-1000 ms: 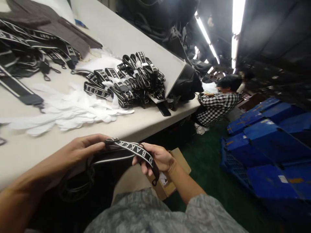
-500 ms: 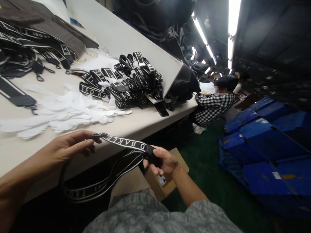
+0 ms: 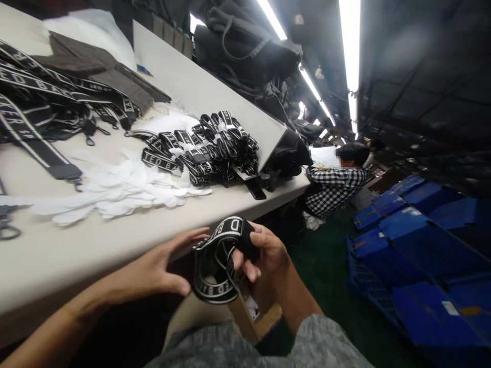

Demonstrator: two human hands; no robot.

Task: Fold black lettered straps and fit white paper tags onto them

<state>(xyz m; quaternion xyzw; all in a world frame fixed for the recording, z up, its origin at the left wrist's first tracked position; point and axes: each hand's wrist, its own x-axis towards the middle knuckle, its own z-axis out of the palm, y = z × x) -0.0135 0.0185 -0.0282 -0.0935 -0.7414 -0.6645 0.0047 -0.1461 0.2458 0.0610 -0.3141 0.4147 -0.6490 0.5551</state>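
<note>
A black strap with white edge lines and white lettering [image 3: 215, 295] hangs in a loose coil in front of the table edge. My right hand [image 3: 268, 251] grips its black end piece between thumb and fingers. Just left of the coil is my left hand [image 3: 163, 266], thumb and fingers spread apart; whether its fingertips touch the strap I cannot tell. Behind my hands, a pile of coiled straps with white bands [image 3: 209, 148] lies on the table. Flat white strips [image 3: 126, 189] are heaped beside it. Uncoiled straps [image 3: 42, 148] with metal clips lie at the left.
The pale table [image 3: 161, 240] runs from left to centre, with a slanted white board [image 3: 215, 76] behind the pile. Black bags [image 3: 245, 51] stand beyond it. An open cardboard box [image 3: 245, 317] is below my right hand. Blue crates [image 3: 418, 230] and a person in a checked shirt [image 3: 337, 189] are at right.
The long strap loop has been drawn up into a smaller coil. My left hand has moved right and let go of the strap's far part. My right hand keeps its grip.
</note>
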